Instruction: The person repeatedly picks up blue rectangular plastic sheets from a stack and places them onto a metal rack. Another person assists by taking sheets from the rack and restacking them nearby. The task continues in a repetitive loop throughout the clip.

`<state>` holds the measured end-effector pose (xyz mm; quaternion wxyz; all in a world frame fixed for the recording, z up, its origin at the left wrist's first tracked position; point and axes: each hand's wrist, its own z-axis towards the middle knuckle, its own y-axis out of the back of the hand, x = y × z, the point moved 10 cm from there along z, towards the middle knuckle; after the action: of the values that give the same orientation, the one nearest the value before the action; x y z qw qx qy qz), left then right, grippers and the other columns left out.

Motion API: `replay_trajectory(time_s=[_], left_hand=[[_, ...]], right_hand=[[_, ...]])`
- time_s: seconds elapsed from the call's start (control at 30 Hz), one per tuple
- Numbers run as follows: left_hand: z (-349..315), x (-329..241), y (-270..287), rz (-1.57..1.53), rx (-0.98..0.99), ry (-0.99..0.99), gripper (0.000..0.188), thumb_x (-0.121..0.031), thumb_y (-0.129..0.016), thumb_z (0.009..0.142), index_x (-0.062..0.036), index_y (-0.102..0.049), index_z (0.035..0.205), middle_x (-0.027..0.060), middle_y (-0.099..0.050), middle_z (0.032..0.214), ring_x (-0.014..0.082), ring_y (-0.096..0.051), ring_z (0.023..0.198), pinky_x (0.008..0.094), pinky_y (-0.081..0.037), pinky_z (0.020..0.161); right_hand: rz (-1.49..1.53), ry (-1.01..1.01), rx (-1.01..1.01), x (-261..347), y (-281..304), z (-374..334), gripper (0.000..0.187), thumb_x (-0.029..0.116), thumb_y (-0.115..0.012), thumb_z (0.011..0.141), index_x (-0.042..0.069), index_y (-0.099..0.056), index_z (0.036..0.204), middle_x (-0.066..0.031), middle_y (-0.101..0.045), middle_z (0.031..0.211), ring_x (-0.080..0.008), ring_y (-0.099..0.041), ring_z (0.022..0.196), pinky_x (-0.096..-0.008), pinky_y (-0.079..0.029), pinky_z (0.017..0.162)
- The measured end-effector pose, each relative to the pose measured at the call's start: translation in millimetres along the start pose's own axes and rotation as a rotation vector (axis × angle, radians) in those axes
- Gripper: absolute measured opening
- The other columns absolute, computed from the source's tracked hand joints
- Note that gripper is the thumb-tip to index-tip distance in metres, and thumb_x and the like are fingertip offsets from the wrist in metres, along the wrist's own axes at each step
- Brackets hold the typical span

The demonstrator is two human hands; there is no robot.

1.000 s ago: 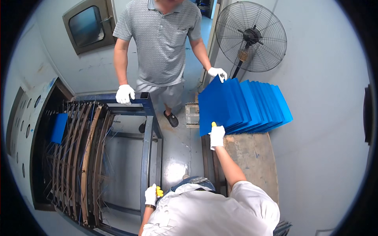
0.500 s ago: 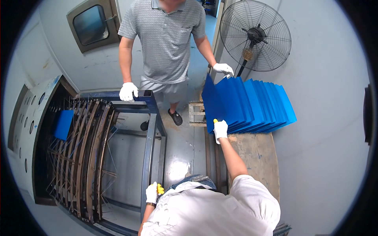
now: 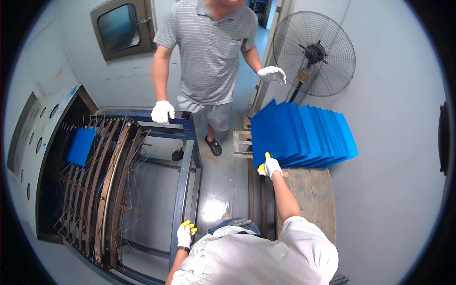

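My right hand [image 3: 271, 166], in a white glove with yellow fingertips, is at the lower near corner of the front blue panel [image 3: 268, 133]. Its thumb and fingers are spread apart, and the thumb overlaps the panel's face. That panel leans against a row of similar flat blue panels [image 3: 323, 135], standing on edge on a worn wooden tabletop [image 3: 308, 190]. Low on the left, my gloved left hand [image 3: 185, 232] hangs beside a dark blue metal frame [image 3: 180, 190]. Its fingers are loosely bent and apart, with nothing visible in them.
Across from me stands a person [image 3: 204, 57], one gloved hand on the frame and the other raised near the panels. A rack of brown slats [image 3: 102, 190] at left holds a blue panel [image 3: 81, 147]. A large fan [image 3: 314, 53] stands behind the stack.
The front panel has tipped back against the row, and my right hand's fingers have spread at its corner. The other person's hand has come away from the panels.
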<state>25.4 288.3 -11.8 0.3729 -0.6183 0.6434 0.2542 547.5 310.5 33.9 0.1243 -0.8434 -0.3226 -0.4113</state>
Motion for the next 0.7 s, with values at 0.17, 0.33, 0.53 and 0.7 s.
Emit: replay_trajectory(time_s=[0.17,0.33,0.53,0.7], left_hand=[[-9.2,18.0,17.3,-0.088,0.012,0.035,0.022,-0.011,-0.040,0.085,0.0000,-0.049,0.102,0.0143,-0.059,0.075,0.0214,-0.059,0.057,0.0298,-0.050,0.052],[-28.3,9.0,47.9,-0.073,-0.079,0.042,0.026,-0.020,-0.041,0.086,0.0008,-0.052,0.097,0.0167,-0.060,0.074,0.0232,-0.060,0.057,0.0302,-0.050,0.051],[-50.6,2.2,106.8,-0.261,-0.206,0.092,0.037,-0.031,-0.043,0.086,0.0041,-0.054,0.092,0.0159,-0.060,0.072,0.0238,-0.060,0.055,0.0294,-0.050,0.052],[-75.4,1.9,162.1,-0.362,-0.306,0.009,0.033,-0.026,-0.043,0.087,0.0040,-0.052,0.096,0.0155,-0.060,0.081,0.0218,-0.061,0.064,0.0283,-0.051,0.056]], right_hand=[[-0.058,-0.226,0.194,-51.0,-43.4,-13.9,0.040,0.043,-0.042,0.084,0.004,-0.046,0.074,-0.0115,-0.048,0.058,-0.0293,-0.050,0.046,-0.0422,-0.045,0.041],[-0.126,-0.388,0.620,-119.7,-173.4,-58.2,0.013,0.018,-0.040,0.085,0.008,-0.047,0.085,-0.0116,-0.051,0.074,-0.0290,-0.053,0.060,-0.0421,-0.047,0.049],[-0.322,-0.468,1.051,-173.2,-372.0,-139.0,0.023,0.024,-0.043,0.086,0.002,-0.049,0.086,-0.0125,-0.055,0.078,-0.0279,-0.054,0.068,-0.0374,-0.046,0.057],[-0.427,-0.325,1.186,-162.0,-494.0,-241.9,0.026,0.028,-0.044,0.086,0.003,-0.051,0.085,-0.0103,-0.056,0.075,-0.0248,-0.054,0.064,-0.0361,-0.046,0.054]])
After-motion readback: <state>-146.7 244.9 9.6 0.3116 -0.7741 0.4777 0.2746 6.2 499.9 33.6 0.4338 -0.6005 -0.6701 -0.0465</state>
